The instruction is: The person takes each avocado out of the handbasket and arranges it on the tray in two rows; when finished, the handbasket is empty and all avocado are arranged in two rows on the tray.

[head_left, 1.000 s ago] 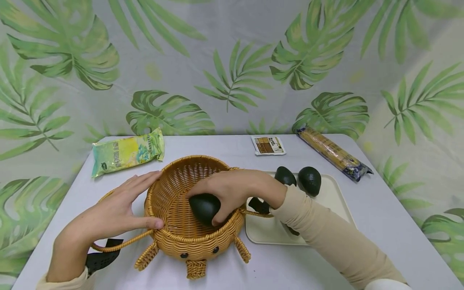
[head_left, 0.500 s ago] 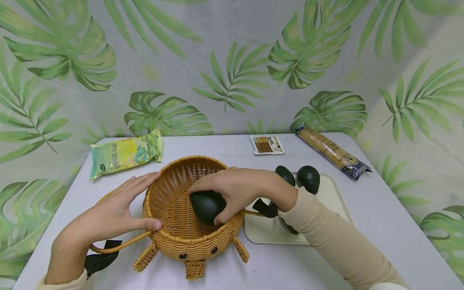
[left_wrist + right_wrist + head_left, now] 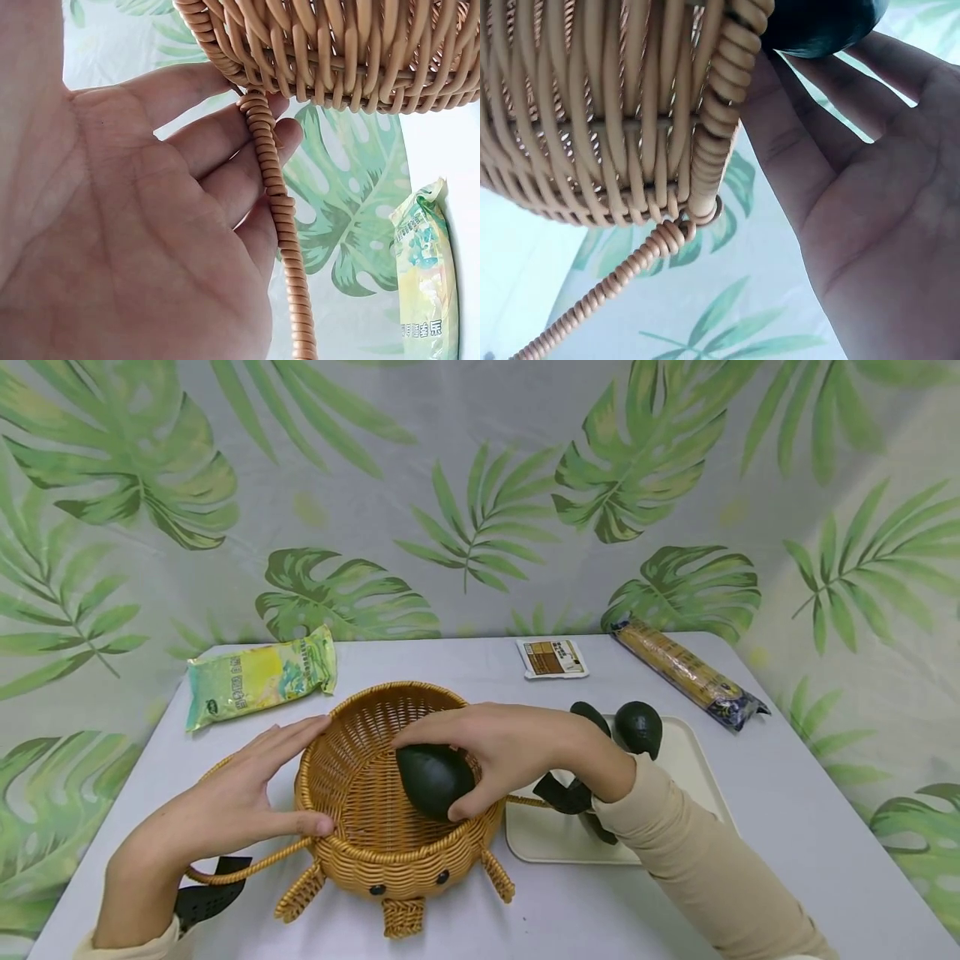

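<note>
A round woven wicker basket (image 3: 405,858) with a small animal face stands at the front of the table. My left hand (image 3: 232,802) rests on its left rim, thumb and fingers spread and fairly straight. In the left wrist view the basket's looped handle (image 3: 270,157) crosses in front of those fingers. My right hand (image 3: 502,752) grips a dark green avocado (image 3: 433,781) over the right part of the basket opening, thumb on the near side and fingers on the far side. Only the avocado's dark lower end shows in the right wrist view; whether it touches the basket bottom I cannot tell.
Right of the basket, a cream tray (image 3: 540,847) bears more avocados (image 3: 637,728), partly hidden by my right arm. Farther back lie a yellow-green packet (image 3: 262,678), a small white-and-brown sachet (image 3: 552,658) and a long noodle-like pack (image 3: 686,672).
My right hand has shifted slightly right and up with the avocado still in its grip. The left hand stays on the rim.
</note>
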`<state>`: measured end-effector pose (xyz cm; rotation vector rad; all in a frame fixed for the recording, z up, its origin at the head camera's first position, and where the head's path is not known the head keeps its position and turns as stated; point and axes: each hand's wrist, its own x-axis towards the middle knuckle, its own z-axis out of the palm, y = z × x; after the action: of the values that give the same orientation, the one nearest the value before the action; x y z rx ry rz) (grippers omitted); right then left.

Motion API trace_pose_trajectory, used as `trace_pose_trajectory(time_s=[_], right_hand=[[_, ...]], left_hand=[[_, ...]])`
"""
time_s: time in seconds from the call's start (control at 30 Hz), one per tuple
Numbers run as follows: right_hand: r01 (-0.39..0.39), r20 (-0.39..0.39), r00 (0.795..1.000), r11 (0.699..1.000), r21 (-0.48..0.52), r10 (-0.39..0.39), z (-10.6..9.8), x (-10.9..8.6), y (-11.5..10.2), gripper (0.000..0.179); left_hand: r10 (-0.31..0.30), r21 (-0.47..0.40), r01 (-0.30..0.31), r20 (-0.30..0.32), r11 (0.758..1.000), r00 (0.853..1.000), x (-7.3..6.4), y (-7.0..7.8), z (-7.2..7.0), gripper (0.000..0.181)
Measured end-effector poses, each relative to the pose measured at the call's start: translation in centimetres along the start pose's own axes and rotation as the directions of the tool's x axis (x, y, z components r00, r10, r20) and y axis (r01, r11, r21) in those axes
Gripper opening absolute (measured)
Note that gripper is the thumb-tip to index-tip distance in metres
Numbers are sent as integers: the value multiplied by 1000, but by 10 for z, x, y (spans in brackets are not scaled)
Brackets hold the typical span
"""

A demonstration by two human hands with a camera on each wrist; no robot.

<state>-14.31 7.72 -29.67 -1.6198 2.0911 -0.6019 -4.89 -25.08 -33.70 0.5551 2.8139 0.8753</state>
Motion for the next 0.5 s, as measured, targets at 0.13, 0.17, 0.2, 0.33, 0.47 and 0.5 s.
trace_pose_trajectory(time_s=[0.13, 0.17, 0.2, 0.33, 0.47, 0.5], right_hand=[[-9, -26, 1000, 1000, 21, 10, 0, -5, 2, 82], [-11, -34, 999, 1000, 25, 11, -1, -6, 2, 82], [-13, -42, 999, 1000, 27, 14, -1, -8, 2, 83], [-23, -81, 996, 999, 31, 25, -4, -14, 2, 84], [-25, -121, 992, 999, 47, 31, -6, -21, 1, 84], [-23, -130, 991, 998, 52, 30, -7, -23, 1, 83]], left_hand=[[-8, -1, 8, 3, 1000, 1000, 0, -1, 0, 112], [-9, 0, 9, 3, 1000, 1000, 0, 0, 0, 111], [-11, -1, 11, 4, 1000, 1000, 0, 0, 0, 111], [-12, -1, 12, 4, 1000, 1000, 0, 0, 0, 111], [-1, 4, 1, 2, 1000, 1000, 1, 0, -1, 112], [2, 3, -2, 3, 1000, 1000, 1, 0, -1, 112]])
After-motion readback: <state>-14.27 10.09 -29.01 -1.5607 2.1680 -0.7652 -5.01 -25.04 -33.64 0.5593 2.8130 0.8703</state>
